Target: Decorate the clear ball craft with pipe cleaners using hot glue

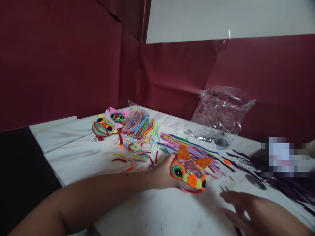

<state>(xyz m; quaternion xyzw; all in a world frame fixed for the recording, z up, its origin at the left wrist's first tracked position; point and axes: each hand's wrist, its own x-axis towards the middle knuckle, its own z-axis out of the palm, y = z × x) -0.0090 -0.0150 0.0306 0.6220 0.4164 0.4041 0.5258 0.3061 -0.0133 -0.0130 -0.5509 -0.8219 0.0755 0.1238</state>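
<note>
My left hand (162, 173) is wrapped around a small craft animal head (190, 170) with orange ears, big round eyes and orange and yellow pompoms, holding it just above the white table (159, 209). My right hand (248, 209) rests low at the right with fingers stretched out flat over the table, blurred, touching or nearly touching thin dark scissors or tweezers (225, 189). Behind the craft head lies a spread of coloured pipe cleaners (189, 144).
Two other finished craft heads (108, 123) sit at the table's far left beside a bag of coloured pipe cleaners (140, 124). A crumpled clear plastic bag (221, 109) stands at the back right. Dark purple strands (290, 186) and a blurred patch lie at the right. Maroon walls surround the table.
</note>
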